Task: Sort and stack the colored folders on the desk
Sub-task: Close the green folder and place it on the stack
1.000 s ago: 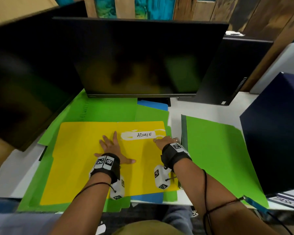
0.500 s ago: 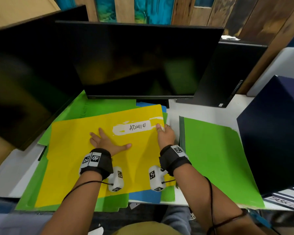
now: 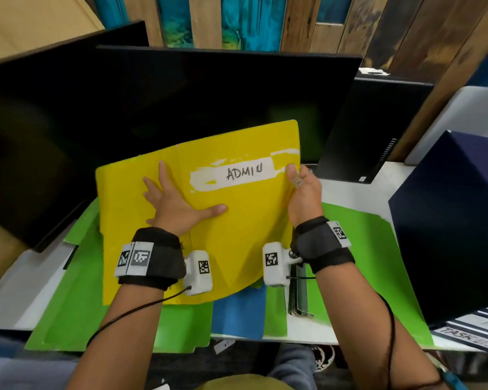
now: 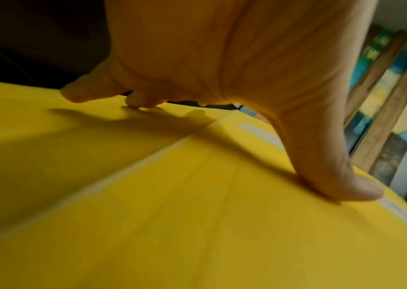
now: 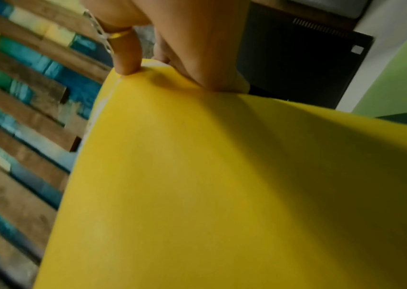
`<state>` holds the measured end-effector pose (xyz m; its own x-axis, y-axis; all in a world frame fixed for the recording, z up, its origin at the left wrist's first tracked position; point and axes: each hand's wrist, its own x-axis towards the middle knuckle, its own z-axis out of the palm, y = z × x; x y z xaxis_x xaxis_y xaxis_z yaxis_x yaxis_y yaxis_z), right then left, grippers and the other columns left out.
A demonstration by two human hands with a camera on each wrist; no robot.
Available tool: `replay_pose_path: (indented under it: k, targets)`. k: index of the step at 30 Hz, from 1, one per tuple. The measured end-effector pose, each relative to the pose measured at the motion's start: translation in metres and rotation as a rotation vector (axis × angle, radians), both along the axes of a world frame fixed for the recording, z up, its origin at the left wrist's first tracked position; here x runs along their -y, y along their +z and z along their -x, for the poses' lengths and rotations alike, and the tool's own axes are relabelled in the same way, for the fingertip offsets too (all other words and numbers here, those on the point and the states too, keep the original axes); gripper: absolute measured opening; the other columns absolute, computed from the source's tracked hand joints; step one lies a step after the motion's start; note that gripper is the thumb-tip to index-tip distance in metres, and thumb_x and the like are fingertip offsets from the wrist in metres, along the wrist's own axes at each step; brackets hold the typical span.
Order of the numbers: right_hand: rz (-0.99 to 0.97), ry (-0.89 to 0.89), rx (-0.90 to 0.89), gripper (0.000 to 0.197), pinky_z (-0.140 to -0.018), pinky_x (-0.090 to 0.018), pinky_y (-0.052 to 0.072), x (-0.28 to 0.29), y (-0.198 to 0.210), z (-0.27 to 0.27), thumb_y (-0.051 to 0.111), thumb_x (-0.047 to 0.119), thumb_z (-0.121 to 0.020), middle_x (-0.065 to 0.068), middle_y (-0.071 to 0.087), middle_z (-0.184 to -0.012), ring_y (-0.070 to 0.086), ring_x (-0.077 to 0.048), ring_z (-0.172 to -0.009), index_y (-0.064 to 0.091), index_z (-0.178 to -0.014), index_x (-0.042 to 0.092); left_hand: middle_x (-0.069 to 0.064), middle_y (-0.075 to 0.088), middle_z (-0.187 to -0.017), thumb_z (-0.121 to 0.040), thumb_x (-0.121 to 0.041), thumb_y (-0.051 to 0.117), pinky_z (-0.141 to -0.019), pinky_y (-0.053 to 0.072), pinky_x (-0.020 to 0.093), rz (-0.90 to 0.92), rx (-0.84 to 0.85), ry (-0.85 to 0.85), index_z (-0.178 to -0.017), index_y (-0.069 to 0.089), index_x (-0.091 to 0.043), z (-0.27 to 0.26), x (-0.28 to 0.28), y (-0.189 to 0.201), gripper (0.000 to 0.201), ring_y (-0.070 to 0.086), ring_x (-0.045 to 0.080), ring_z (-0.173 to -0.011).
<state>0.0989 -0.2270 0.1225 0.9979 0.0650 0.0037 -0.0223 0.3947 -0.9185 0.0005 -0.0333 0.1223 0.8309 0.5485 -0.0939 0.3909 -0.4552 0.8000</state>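
Observation:
A yellow folder [image 3: 237, 235] with a white label reading ADMIN is tilted up off the desk, its far edge raised toward the monitor. My right hand [image 3: 302, 190] pinches its right edge near the label, thumb on top; the right wrist view shows the yellow folder [image 5: 222, 185] under those fingers. My left hand [image 3: 175, 201] lies flat with spread fingers on the folder's middle, and the left wrist view shows the thumb pressing the yellow folder [image 4: 172, 215]. Beneath lie green folders [image 3: 76, 305] and a blue folder [image 3: 237, 313]. Another green folder [image 3: 364, 263] lies at the right.
A black monitor [image 3: 209, 102] stands right behind the raised folder, a second dark screen [image 3: 26, 150] at the left. A black computer case [image 3: 372, 130] and a dark blue box [image 3: 457, 220] stand at the right. White desk [image 3: 389, 175] shows between them.
The yellow folder went from lying flat on the pile to being lifted and tilted up toward the monitor. My right hand took its right edge; my left hand stayed flat on it.

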Motion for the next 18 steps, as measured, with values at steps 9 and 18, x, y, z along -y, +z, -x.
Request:
replay_pose_path:
  k: [9,18]
  targets:
    - [-0.048,-0.086,0.109,0.024,-0.083,-0.018,0.052,0.032,0.015,-0.005,0.048,0.025,-0.097,-0.008,0.062,-0.093,0.067,-0.003,-0.084,0.054,-0.102,0.002,-0.010,0.046,-0.133,-0.053,-0.032,0.087,-0.100,0.038,0.021,0.158,0.328,-0.262,-0.145,0.017,-0.020,-0.003,0.035,0.040,0.116,0.047,-0.001,-0.118]
    - [0.494,0.057,0.222,0.058,-0.110,-0.026,0.030,0.062,-0.005,0.002,0.050,0.020,-0.096,0.002,0.040,-0.145,0.037,-0.009,-0.131,0.024,-0.148,0.022,-0.021,0.066,-0.093,-0.077,-0.001,0.070,-0.078,0.052,0.010,0.396,0.583,-0.295,-0.095,0.061,-0.033,-0.012,0.061,0.044,0.038,0.065,-0.011,-0.083]
